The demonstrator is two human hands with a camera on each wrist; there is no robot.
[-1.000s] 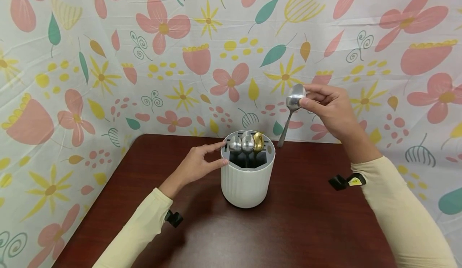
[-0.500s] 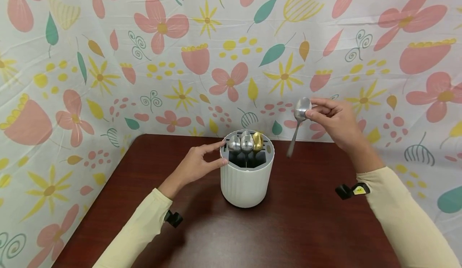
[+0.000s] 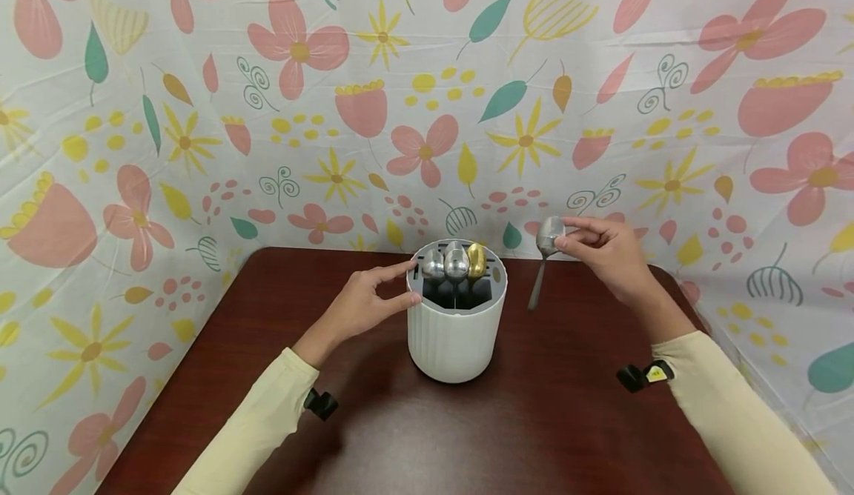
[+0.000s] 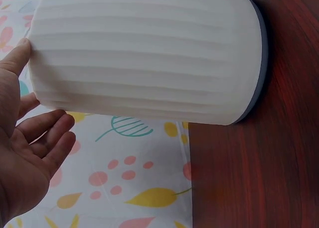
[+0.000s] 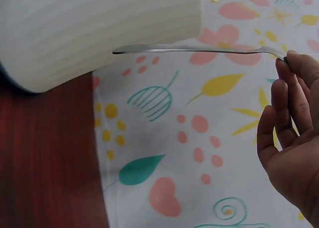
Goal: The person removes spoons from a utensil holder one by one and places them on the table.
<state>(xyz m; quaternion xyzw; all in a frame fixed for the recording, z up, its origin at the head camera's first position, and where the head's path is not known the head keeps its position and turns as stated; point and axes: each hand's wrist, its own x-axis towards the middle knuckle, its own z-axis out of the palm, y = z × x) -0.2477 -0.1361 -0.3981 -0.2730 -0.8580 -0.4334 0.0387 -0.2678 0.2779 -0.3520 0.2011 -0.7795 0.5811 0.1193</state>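
Observation:
In the head view a white ribbed utensil holder (image 3: 455, 347) stands upright on the table. Out of its grey slotted top rise two silver spoons (image 3: 457, 261) and a gold spoon (image 3: 477, 260), bowls up. My left hand (image 3: 363, 299) touches the holder's rim from the left, fingers extended. To the right of the holder, my right hand (image 3: 608, 254) pinches a silver spoon (image 3: 537, 281) by its bowl, between thumb and fingers. Its handle hangs down, slightly tilted, apart from the holder. The right wrist view shows this spoon (image 5: 184, 49) edge-on.
The dark reddish-brown table (image 3: 427, 436) extends around the holder. A floral cloth (image 3: 427, 110) hangs behind the table and along its left and right sides. A black strap device (image 3: 643, 376) sits on the right wrist, another black device (image 3: 322, 404) on the left.
My right hand has come down with the silver spoon, first drifting right, then slightly back left. My left hand and the holder have stayed in place.

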